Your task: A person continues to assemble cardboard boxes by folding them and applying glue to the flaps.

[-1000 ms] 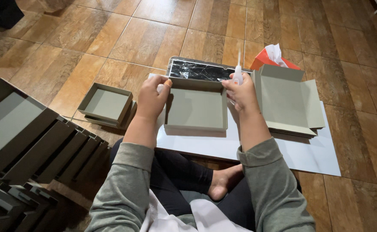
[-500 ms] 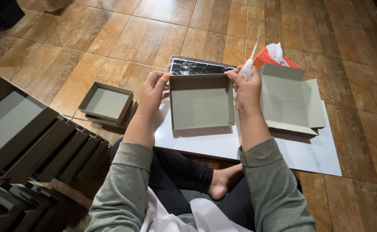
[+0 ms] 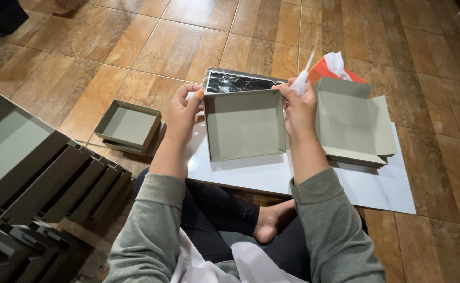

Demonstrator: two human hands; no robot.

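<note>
Around you, finished trays (image 3: 41, 173) fill the lower left — your left hand (image 3: 181, 112) and right hand (image 3: 299, 107) pinch the grey tray (image 3: 244, 126) walls, the right also gripping a glue tube (image 3: 303, 78).

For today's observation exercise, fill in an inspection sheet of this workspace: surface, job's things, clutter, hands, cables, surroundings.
Surface: white board lying on wooden floor.
Job's things: grey tray, tilted up, held at both sides; white glue tube.
Clutter: flat grey blanks; small grey tray; rows of finished trays; orange tissue box; black marbled sheet.
Hands: left hand grips tray's left wall; right hand grips right wall and tube.
Cables: nothing seen.
Surroundings: person's bare foot.
</note>
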